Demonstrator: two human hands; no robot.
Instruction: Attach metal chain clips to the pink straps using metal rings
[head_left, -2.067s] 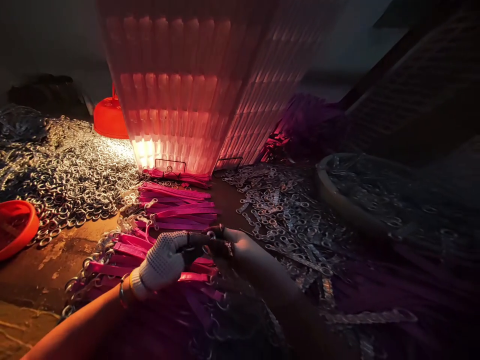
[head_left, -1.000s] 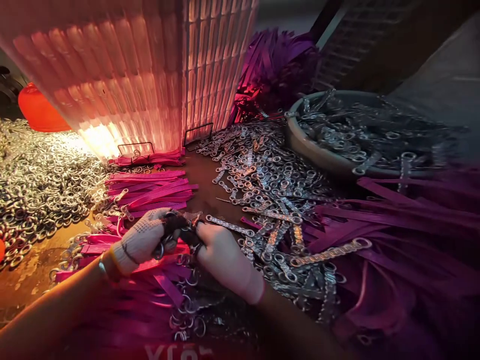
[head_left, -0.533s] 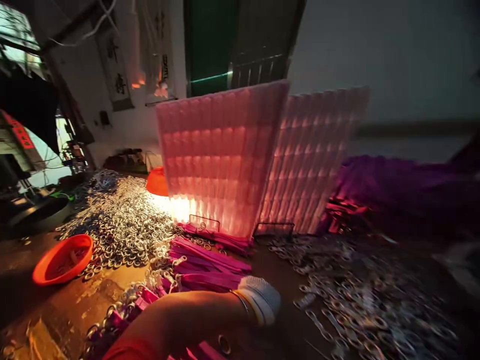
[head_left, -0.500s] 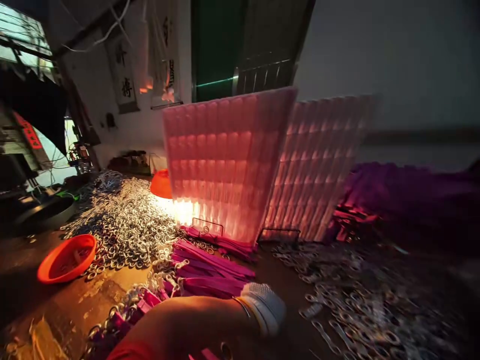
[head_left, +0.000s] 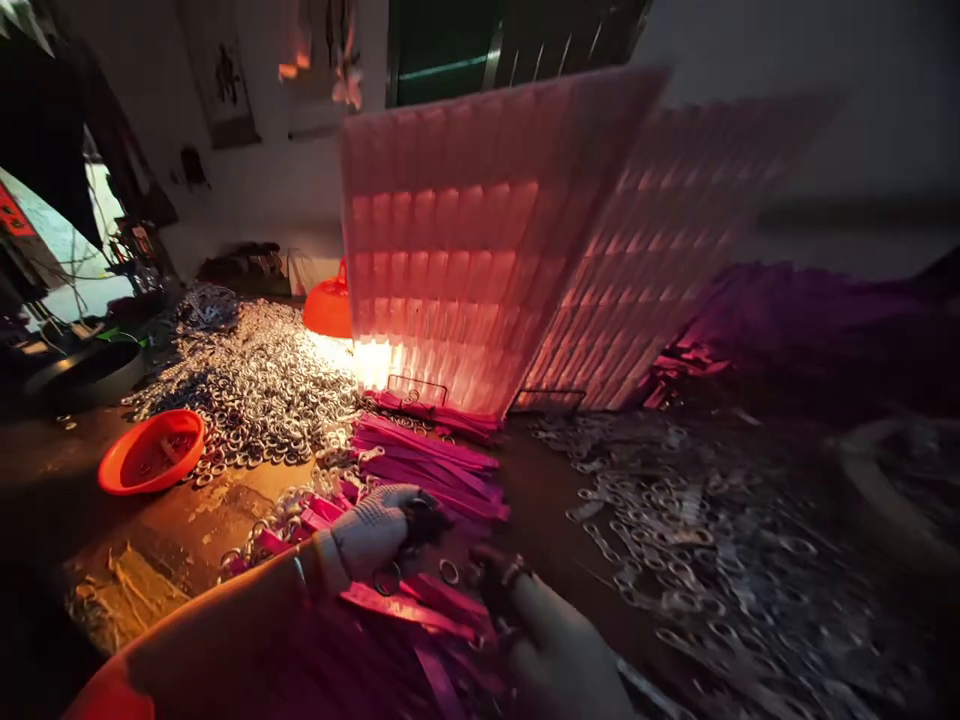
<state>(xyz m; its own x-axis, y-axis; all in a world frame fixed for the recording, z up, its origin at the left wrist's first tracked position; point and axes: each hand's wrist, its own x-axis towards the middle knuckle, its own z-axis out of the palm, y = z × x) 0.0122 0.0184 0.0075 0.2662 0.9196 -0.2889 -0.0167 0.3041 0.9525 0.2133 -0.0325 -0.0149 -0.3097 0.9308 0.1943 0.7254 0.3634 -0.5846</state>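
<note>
Many lower-centre pink straps (head_left: 412, 610) seem light, soft; pinch mid-length. Whether your left hand (head_left: 384, 526) or right hand (head_left: 551, 630) grips, I cannot tell.

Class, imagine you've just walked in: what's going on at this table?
A person's gloved left hand is over a bed of pink straps, and the gloved right hand is apart from it, lower and to the right. Dimness and blur hide whether either grips anything. On the table, a pile of metal rings lies by an orange lamp, and flat metal links are spread at the right.
</note>
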